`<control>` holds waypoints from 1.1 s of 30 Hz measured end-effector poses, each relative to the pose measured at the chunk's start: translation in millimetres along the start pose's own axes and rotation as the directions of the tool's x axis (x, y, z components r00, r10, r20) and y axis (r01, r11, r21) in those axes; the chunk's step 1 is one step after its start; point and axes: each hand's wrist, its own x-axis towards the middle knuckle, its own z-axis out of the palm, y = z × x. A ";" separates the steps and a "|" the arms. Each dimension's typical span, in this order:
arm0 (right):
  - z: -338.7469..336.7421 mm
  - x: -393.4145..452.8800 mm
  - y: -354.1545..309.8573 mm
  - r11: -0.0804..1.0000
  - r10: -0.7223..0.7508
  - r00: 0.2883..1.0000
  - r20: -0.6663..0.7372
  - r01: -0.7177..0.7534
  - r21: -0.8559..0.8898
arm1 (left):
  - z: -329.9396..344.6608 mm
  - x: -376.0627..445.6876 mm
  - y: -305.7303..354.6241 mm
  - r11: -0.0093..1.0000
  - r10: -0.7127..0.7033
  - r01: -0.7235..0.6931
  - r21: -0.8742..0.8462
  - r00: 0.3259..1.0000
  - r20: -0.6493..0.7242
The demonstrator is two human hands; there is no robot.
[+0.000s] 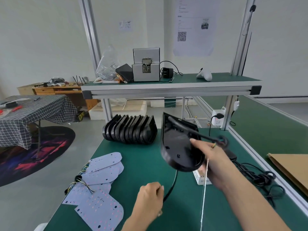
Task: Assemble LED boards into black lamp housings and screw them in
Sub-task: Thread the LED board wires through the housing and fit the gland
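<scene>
Right hand (pixel 215 161) is gripping a black housing (pixel 179 147) aloft at 2 o'clock; left hand (pixel 150 196), fingers curled, is pinching its cable (pixel 171 185).

Our right hand (pixel 215 165) hides the small white box (pixel 200 178) beneath it; label unreadable. Our left hand's (pixel 150 197) fingertips curl out of sight around the black cable (pixel 171 185).

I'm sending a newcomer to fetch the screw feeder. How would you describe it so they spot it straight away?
Look at the raised green-topped shelf across the back of the bench. Near its middle stands a boxy grey metal machine with a slotted front. It sits between a tilted black tablet and a black power adapter, and it is the only metal box up there.
</scene>
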 end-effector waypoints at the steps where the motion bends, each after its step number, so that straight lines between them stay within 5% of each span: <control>1: -0.8 3.0 -7.1 1.000 -0.011 1.000 -0.027 0.011 0.002 | -2.4 0.3 -0.8 0.997 -0.036 0.034 0.074 0.999 0.031; 4: -8.4 11.9 -27.0 0.999 -0.029 0.997 -0.066 0.032 0.033 | -13.0 -3.2 1.1 0.961 -0.072 0.027 0.276 0.985 0.156; 8: -16.6 21.7 -42.2 0.998 -0.060 0.994 -0.090 0.062 0.023 | -31.1 -5.3 13.7 0.856 -0.050 0.019 0.517 0.998 0.045; 10: -15.6 25.6 -39.9 0.995 -0.065 0.996 -0.060 0.060 -0.073 | -40.8 4.7 27.5 0.967 0.058 -0.034 0.253 0.994 -0.089; 12: -13.5 28.0 -30.6 0.984 -0.051 0.998 -0.037 0.044 -0.173 | -47.2 20.8 46.2 0.971 0.107 -0.134 -0.200 0.984 -0.140; 16: -11.3 26.5 -10.6 0.958 -0.058 0.998 0.034 0.065 -0.281 | -44.7 52.7 79.8 0.715 0.294 -0.324 -0.619 0.943 -0.155; 19: -13.3 23.3 -4.3 0.952 -0.075 0.995 0.063 0.090 -0.293 | -37.0 67.9 85.4 0.528 0.263 -0.235 -0.816 0.959 -0.106; 21: -17.0 22.4 -1.3 0.942 -0.073 0.995 0.075 0.094 -0.323 | -29.7 72.7 78.4 0.466 0.258 -0.193 -0.863 0.963 -0.076; 27: -26.5 30.1 13.0 0.870 -0.036 0.993 0.109 0.085 -0.485 | -17.2 73.2 51.4 0.601 0.262 -0.217 -0.769 0.963 -0.067; 33: -33.9 46.9 44.0 0.658 -0.185 0.961 0.208 0.278 -0.700 | -21.4 72.0 46.9 0.493 0.020 0.074 -0.867 0.995 0.097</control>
